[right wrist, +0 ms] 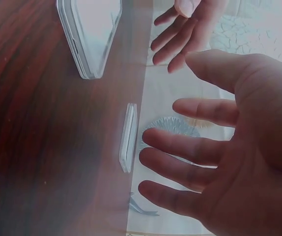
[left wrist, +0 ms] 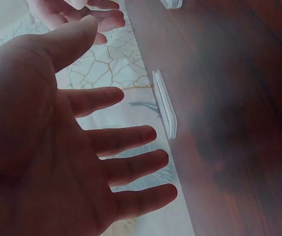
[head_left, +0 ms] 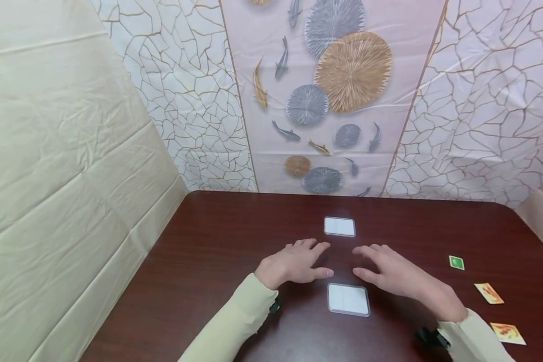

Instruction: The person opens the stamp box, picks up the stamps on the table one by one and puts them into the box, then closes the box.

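Observation:
Both hands hover over the dark wooden table, fingers spread and holding nothing. My left hand (head_left: 297, 262) is left of the middle, its thumb and fingertips pointing toward the right hand (head_left: 391, 270). Between and just below them lies a flat clear case with a white face (head_left: 348, 299), nearest to both thumbs. A second such case (head_left: 339, 227) lies farther back, beyond the fingertips. In the left wrist view the far case (left wrist: 165, 104) shows edge-on past the fingers. The right wrist view shows the near case (right wrist: 93, 37) at the top and the far one (right wrist: 128, 137) below it.
On the right side of the table (head_left: 199, 236) lie a small green card (head_left: 456, 262) and two orange-and-yellow cards, one (head_left: 489, 293) behind the other (head_left: 508, 333), close to the right sleeve. A patterned cloth (head_left: 339, 125) hangs behind the table's back edge; a beige cloth (head_left: 72, 151) hangs at left.

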Motion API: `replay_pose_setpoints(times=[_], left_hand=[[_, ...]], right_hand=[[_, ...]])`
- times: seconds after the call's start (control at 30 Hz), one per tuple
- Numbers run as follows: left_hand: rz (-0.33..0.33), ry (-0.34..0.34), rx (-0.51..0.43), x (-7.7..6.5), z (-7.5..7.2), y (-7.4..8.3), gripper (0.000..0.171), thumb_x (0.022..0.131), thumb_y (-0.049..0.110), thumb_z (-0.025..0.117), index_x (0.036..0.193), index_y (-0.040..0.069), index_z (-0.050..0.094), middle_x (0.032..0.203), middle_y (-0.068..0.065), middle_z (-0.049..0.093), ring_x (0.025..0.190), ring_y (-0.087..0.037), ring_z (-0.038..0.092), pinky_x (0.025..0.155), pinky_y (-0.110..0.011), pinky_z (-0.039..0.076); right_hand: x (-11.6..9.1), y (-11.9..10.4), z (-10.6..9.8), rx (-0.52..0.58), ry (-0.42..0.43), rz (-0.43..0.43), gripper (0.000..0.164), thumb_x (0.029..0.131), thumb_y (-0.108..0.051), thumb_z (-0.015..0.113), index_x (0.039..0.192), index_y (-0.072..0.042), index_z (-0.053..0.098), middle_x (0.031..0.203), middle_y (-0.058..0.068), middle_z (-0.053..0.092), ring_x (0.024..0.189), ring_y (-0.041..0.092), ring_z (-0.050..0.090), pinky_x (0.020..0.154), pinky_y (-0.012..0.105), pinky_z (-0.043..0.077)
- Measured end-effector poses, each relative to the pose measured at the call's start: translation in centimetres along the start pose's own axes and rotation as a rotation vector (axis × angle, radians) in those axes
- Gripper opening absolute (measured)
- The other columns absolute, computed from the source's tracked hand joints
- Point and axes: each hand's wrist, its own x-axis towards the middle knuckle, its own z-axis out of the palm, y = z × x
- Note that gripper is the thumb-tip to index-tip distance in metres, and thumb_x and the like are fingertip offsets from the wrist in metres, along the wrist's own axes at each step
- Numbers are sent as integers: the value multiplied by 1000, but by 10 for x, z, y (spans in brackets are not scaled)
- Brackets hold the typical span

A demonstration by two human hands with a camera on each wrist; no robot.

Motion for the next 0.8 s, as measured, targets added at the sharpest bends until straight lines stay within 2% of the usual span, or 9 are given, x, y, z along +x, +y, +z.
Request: replay_pose_setpoints(times=[0.2,0.43,0.6,0.8], left_hand=[[9,-36,8,-2,8,8,70,93,63,50,153,34,29,158,-1,34,147,-23,32,116,-47,32],[19,-63,20,-4,19,14,69,93,61,52,152,36,30,159,0,34,147,-22,33,115,-47,34],[26,-67,6,-5,24,14,69,92,63,53,152,37,31,158,1,34,146,-22,33,113,-46,37],[14,-68,15,-10,26,11,70,91,63,54,152,36,31,159,-1,33,147,-24,31,113,-48,35]], right_hand=[[-4,0,4,19,-61,23,50,88,-44,69,126,-12,61,115,4,66,104,23,60,85,44,51],[-6,1,8,32,-126,-4,51,86,-47,72,122,-14,62,106,0,64,96,17,57,78,38,50],[-5,2,9,47,-180,-11,51,83,-46,74,121,-14,63,100,-3,63,92,15,55,75,34,48],[-5,1,12,57,-200,-28,51,81,-47,76,120,-15,64,96,-6,60,88,14,52,71,31,46]])
